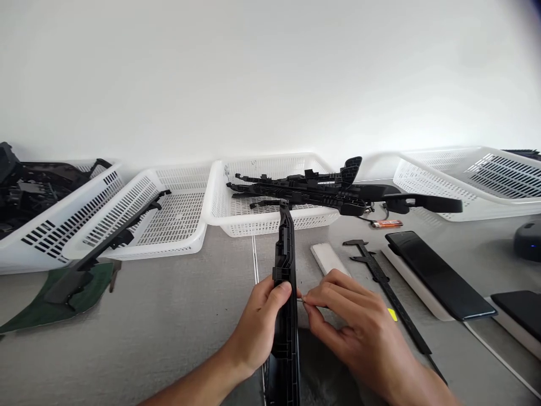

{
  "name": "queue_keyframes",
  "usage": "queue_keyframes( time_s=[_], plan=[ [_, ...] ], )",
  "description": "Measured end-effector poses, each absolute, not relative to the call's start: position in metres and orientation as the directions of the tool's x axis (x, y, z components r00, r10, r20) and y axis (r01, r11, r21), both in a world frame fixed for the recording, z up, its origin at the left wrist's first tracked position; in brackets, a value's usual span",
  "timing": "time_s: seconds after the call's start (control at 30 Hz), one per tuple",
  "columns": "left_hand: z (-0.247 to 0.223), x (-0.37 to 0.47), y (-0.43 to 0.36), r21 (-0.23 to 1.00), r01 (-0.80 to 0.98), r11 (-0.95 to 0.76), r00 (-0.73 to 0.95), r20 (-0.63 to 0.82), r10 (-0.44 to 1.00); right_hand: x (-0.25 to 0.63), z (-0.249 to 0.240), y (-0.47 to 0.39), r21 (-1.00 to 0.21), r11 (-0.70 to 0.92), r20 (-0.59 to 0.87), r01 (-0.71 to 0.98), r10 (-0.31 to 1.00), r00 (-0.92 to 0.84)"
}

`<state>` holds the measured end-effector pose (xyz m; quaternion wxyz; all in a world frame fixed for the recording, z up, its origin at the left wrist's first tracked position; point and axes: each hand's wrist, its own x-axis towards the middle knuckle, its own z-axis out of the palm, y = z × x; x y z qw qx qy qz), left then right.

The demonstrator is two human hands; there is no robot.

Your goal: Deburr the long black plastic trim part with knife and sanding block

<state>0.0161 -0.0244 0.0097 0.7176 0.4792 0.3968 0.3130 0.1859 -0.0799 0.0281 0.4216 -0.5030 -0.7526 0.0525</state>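
Holds one long black part (286,242) in the left hand (261,318), in front of the middle basket (236,228). Pinches one tiny thing (301,299) in the right hand (353,318), just beside the part, too small to name. At least four white baskets (502,207): a black heap (54,172) in the far left one, one black piece (121,238) leaning over the next, several black pieces (296,194) in the middle one. One caliper (382,280), one lighter (386,224).

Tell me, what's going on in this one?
A person's left hand grips a long black part, while the right hand pinches a thin item, too small to identify, beside it. Behind, similar black parts lie across a white basket. A caliper lies to the right.
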Motion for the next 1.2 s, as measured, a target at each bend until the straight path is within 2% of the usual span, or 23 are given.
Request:
queue_keyframes(
  time_s=[0.23,1.2],
  plan=[
    [0.0054,0.0162,-0.0244,0.938,-0.06,0.342,0.449,-0.281,0.848,0.1848,0.0294,-0.0799,-0.499,0.488,0.59,0.716,0.796,-0.132],
    [0.0076,0.0156,-0.0248,0.938,-0.063,0.34,0.463,-0.274,0.843,0.1855,0.0302,-0.078,-0.508,0.487,0.584,0.71,0.801,-0.131]
  ],
)
